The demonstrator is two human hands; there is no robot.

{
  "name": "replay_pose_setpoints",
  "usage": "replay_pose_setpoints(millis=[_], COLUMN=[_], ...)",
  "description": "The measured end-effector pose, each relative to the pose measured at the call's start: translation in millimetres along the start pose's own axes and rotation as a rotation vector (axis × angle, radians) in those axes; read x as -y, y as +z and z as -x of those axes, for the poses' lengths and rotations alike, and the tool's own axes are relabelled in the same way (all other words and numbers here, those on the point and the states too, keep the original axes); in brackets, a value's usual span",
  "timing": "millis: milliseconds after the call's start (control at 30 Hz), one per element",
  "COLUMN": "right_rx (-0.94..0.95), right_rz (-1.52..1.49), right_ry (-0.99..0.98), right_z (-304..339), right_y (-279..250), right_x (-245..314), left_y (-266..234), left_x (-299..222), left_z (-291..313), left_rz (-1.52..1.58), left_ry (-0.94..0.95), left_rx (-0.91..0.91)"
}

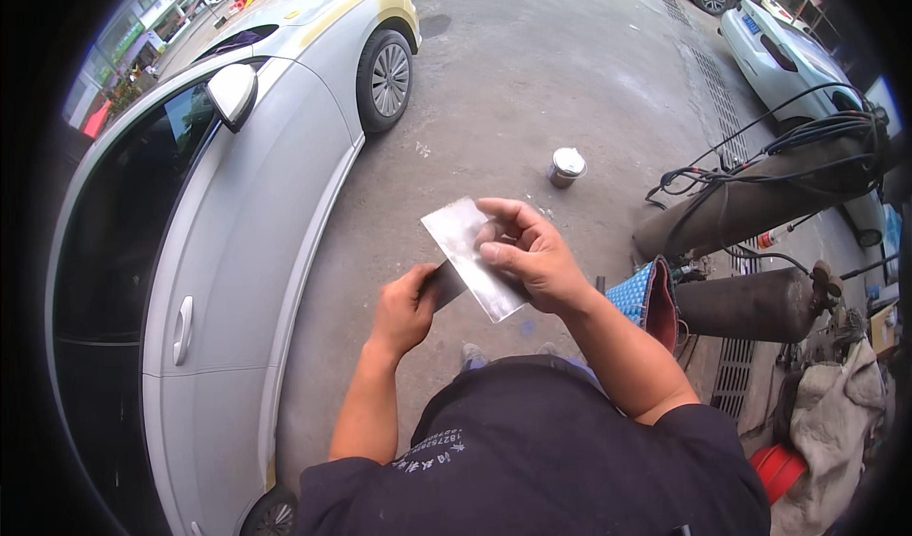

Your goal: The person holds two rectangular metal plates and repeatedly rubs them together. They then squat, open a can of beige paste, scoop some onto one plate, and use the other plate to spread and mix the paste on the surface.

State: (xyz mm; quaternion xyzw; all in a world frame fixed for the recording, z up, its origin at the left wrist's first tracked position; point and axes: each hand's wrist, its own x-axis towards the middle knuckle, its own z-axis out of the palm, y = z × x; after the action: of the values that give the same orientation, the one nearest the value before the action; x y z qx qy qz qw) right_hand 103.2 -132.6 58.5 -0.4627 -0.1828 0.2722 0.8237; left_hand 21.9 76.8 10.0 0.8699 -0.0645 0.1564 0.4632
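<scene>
In front of my body, my right hand (540, 263) is closed on a thin silvery rectangular plate (460, 242), thumb on its face and the fingers curled at its far right edge. The plate is tilted and reflects the light. My left hand (399, 310) grips a dark flat piece (450, 286) whose far end passes behind the plate. Whether the two pieces touch is hidden. A can with a whitish lid (567, 166) stands on the ground beyond my right hand.
A pale grey car (242, 223) with yellowish patches stands along my left. To the right lie gas cylinders (750, 305), coiled black hoses (817, 137), a blue patterned bag (638, 294) and a drain grate (731, 375). A white car (788, 52) is parked farther off.
</scene>
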Motion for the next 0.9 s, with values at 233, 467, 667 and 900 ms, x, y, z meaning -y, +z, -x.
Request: replay_pose_setpoints(millis=[233, 467, 667, 900], right_rx=[-0.307, 0.057, -0.063, -0.222], right_rz=[0.997, 1.146, 1.134, 0.969], right_ry=[-0.022, -0.274, -0.233, -0.289], right_z=[-28, -29, -23, -15], right_y=[-24, -5, -2, -43], right_x=[13, -33, -43, -34], left_y=[-13, -15, -8, 33], left_x=[29, 49, 49, 41], left_z=[-1, -15, -28, -45], left_rz=[0.448, 0.482, 0.523, 0.766], left_ry=[-0.294, -0.334, -0.348, -0.459], left_rx=[0.07, 0.226, 0.214, 0.042])
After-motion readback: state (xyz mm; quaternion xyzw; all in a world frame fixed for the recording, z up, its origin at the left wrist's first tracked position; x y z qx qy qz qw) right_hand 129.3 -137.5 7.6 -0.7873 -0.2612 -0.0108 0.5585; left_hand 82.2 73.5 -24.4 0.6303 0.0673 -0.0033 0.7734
